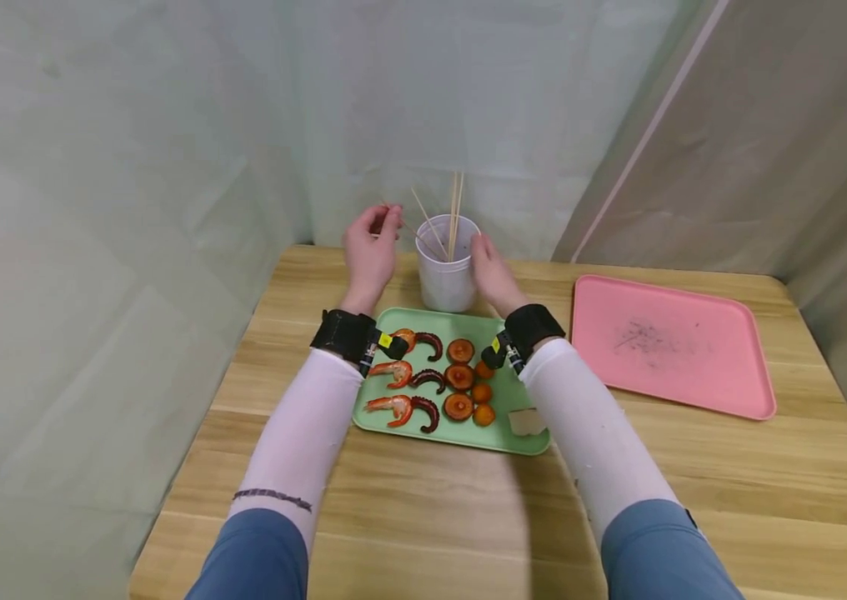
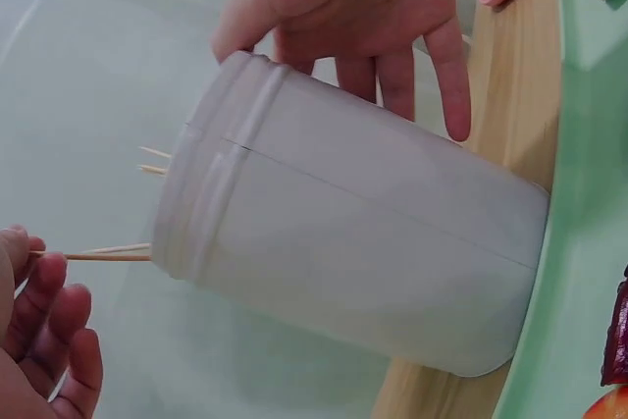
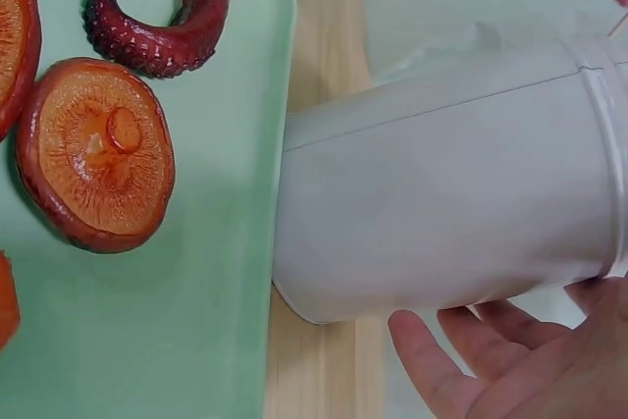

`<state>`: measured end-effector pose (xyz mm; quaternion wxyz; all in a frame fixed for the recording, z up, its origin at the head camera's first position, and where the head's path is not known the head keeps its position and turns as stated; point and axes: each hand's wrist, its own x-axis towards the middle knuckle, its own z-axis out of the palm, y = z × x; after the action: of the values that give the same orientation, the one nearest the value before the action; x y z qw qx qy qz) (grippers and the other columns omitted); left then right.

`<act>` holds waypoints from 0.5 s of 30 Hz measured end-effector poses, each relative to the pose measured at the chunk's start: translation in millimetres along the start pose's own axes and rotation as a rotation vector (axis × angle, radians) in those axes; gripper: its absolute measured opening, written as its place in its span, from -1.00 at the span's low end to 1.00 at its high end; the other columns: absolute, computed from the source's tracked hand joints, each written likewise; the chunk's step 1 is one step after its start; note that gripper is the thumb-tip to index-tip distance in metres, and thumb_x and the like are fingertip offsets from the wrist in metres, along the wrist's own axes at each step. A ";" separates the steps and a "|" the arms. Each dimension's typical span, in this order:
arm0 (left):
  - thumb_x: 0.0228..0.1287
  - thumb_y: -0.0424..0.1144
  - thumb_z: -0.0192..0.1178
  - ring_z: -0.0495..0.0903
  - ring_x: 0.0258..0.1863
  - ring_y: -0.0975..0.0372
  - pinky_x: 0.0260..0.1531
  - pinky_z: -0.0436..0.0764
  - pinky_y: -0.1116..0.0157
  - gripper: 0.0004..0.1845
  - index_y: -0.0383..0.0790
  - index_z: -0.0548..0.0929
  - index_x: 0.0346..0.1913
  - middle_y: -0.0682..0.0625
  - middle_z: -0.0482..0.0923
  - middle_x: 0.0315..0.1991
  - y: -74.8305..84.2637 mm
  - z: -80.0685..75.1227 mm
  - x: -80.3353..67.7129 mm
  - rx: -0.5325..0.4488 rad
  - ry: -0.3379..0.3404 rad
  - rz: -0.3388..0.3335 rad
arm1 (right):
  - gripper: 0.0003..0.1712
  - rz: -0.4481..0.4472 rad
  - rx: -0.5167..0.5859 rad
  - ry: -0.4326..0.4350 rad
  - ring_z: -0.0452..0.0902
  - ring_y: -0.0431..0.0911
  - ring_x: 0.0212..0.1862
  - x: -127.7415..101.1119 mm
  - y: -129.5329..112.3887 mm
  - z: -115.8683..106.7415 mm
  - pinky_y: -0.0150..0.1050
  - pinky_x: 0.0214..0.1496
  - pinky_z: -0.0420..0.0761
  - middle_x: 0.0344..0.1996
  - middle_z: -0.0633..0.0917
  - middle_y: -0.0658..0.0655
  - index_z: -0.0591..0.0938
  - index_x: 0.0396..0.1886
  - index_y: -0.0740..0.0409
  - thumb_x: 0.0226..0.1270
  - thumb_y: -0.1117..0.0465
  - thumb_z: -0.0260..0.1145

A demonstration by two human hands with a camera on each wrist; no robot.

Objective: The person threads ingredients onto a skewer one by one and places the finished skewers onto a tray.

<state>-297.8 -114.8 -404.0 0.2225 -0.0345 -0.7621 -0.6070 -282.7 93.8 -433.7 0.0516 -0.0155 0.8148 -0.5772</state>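
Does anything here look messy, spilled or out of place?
Mostly tidy: the food lies in neat rows on the green tray. The one oddity is the pink tray, which has dark scratchy marks or crumbs across its middle. The white cup stands upright.

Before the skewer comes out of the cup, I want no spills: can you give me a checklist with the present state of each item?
1. Left hand pinches one skewer near its tip: ok.
2. Right hand steadies the white cup: its fingers lie against the cup's side, ok; how firm the hold is, cannot tell.
3. Cup stands upright on the table, just behind the green tray: ok.
4. Other skewers clear of the one pinched: cannot tell, they cross inside the cup.
5. Food on the tray, shrimp and mushroom slices, lies apart from the cup: ok.
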 end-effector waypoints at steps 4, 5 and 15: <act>0.63 -0.13 0.25 0.63 -0.29 0.21 -0.17 0.64 0.34 -0.68 -0.38 0.78 0.01 -0.13 0.74 -0.23 4.4 -6.1 -3.5 -0.028 0.039 0.035 | -0.17 0.008 0.003 -0.013 -0.06 0.08 0.71 1.4 -0.3 -3.4 -0.11 0.69 -0.03 0.71 0.11 0.24 0.03 0.76 0.19 0.79 -0.24 -0.30; 0.63 -0.13 0.25 0.63 -0.29 0.21 -0.17 0.64 0.35 -0.67 -0.39 0.77 0.01 -0.13 0.74 -0.24 5.2 -7.6 -4.2 -0.037 0.050 0.045 | -0.17 0.010 0.003 -0.015 -0.03 0.09 0.70 1.4 -0.2 -4.5 -0.10 0.69 -0.01 0.70 0.12 0.24 0.04 0.76 0.18 0.79 -0.24 -0.29; 0.68 -0.25 0.15 0.63 -0.36 0.15 -0.24 0.65 0.31 -0.76 -0.36 0.73 0.03 0.01 0.66 -0.29 7.2 -23.2 -13.0 -0.243 0.168 0.073 | -0.18 0.098 0.203 -0.078 0.21 0.29 0.60 -6.3 3.1 -17.1 0.26 0.56 0.27 0.67 0.17 0.31 -0.06 0.78 0.07 0.80 -0.26 -0.27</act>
<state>-276.9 -131.9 -398.6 0.3017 -0.0381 -0.6600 -0.6870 -278.1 111.5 -430.5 0.1127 0.0072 0.7493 -0.6525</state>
